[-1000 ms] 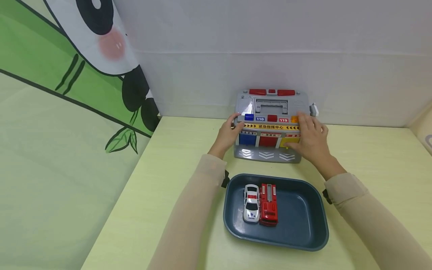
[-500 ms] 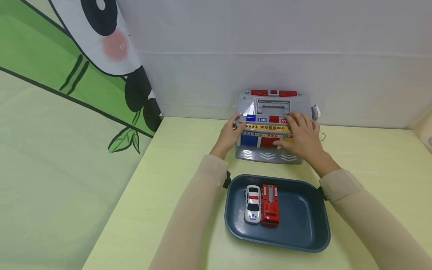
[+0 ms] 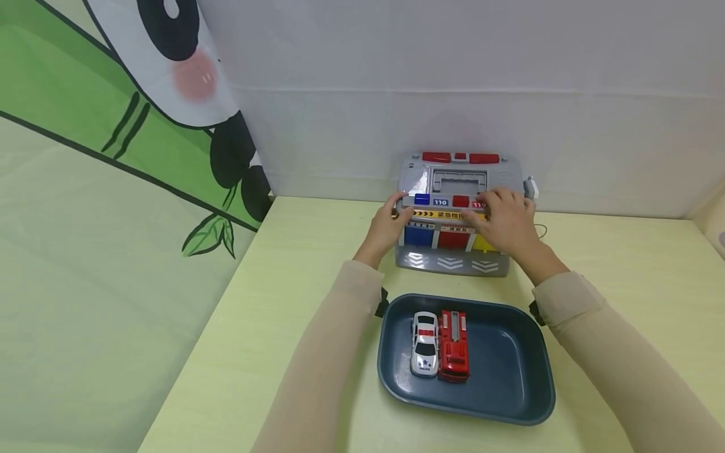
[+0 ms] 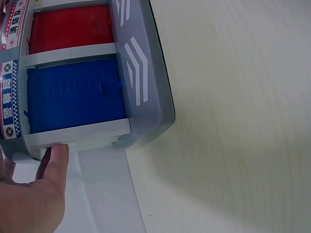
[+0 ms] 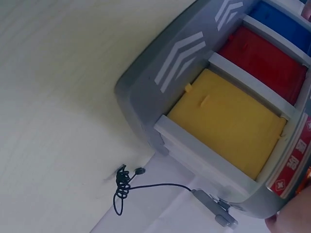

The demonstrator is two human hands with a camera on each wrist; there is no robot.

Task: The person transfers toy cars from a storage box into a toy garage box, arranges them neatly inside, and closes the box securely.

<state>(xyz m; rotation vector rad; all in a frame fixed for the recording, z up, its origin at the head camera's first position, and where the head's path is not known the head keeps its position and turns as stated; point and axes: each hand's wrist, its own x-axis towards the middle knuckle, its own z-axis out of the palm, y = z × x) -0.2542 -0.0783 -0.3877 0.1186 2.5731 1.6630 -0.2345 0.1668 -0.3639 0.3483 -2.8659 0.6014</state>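
Note:
A grey toy emergency station (image 3: 452,239) stands at the back of the table, with blue, red and yellow doors above a sloped front lip. My left hand (image 3: 382,229) holds its left end, the thumb against the side beside the blue door (image 4: 75,94). Over the right half of the top, my right hand (image 3: 510,223) rests its fingertips near the red button and the 119 label, thumb on the yellow strip. That hand covers the right part of the strip. The yellow door (image 5: 228,119) is down in the right wrist view.
In front of the station lies a dark blue tray (image 3: 498,384) with a white police car (image 3: 425,346) and a red fire truck (image 3: 453,346) side by side. A grey handset (image 5: 214,208) on a coiled dark cord (image 5: 122,182) hangs at the station's right side. A pale wall cloth (image 3: 612,138) rises behind.
My right hand has moved left along the top, from the orange button to near the red one, and its thumb has risen from the doors to the yellow strip. My left hand stays put.

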